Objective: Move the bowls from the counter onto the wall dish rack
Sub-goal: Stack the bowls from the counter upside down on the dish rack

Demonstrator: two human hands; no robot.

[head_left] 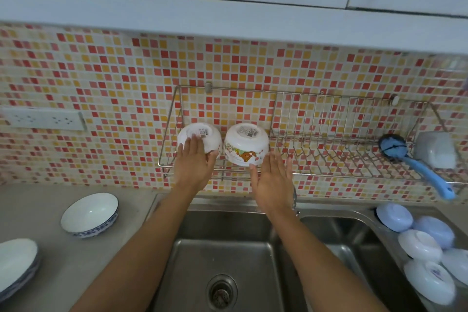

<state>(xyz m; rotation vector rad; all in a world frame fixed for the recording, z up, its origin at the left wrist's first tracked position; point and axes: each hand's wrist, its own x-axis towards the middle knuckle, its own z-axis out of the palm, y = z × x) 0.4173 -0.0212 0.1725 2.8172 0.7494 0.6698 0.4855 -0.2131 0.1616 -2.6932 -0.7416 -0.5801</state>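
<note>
Two white bowls stand upside down in the left end of the wire wall dish rack (pixel 329 132). My left hand (pixel 193 162) grips the left bowl (pixel 200 135), fingers over its side. The right bowl (pixel 247 143) carries a bear print. My right hand (pixel 272 180) is just below and right of it, fingers spread; one fingertip is at its rim and the hand holds nothing. On the counter at left sit a blue-rimmed white bowl (pixel 90 214) and a stack of white dishes (pixel 16 265).
A double steel sink (pixel 228 261) lies under my arms. Several upturned white and bluish bowls (pixel 420 246) sit at its right edge. A blue dish brush (pixel 415 163) and a white holder (pixel 434 149) occupy the rack's right end. A wall socket (pixel 43 118) is at left.
</note>
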